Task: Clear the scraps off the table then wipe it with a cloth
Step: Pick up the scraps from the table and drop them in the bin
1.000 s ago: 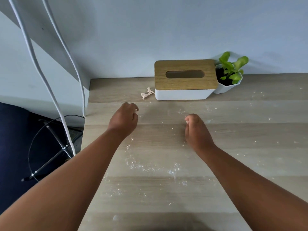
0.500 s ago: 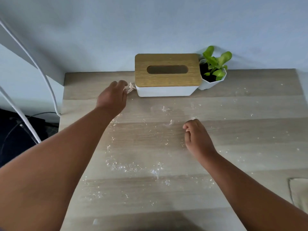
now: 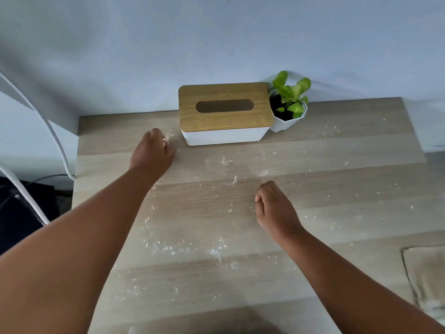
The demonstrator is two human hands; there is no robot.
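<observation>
A wooden table (image 3: 337,189) is dusted with white crumbs (image 3: 183,248) across its middle. My left hand (image 3: 153,153) is at the back left, just left of the tissue box, fingers curled round a pale crumpled scrap (image 3: 167,137) that sticks out past the fingertips. My right hand (image 3: 274,210) hovers over the table's middle with its fingers curled in; whether it holds anything I cannot tell. A beige cloth (image 3: 426,276) lies at the right edge, partly cut off by the frame.
A white tissue box with a wooden lid (image 3: 225,114) stands at the back against the wall. A small potted plant (image 3: 289,104) sits right beside it. White cables (image 3: 57,143) hang off the table's left side.
My left hand reached from the table's middle to the scrap by the tissue box and closed its fingers on it. The right hand stayed roughly in place. The view shifted, bringing the cloth into sight.
</observation>
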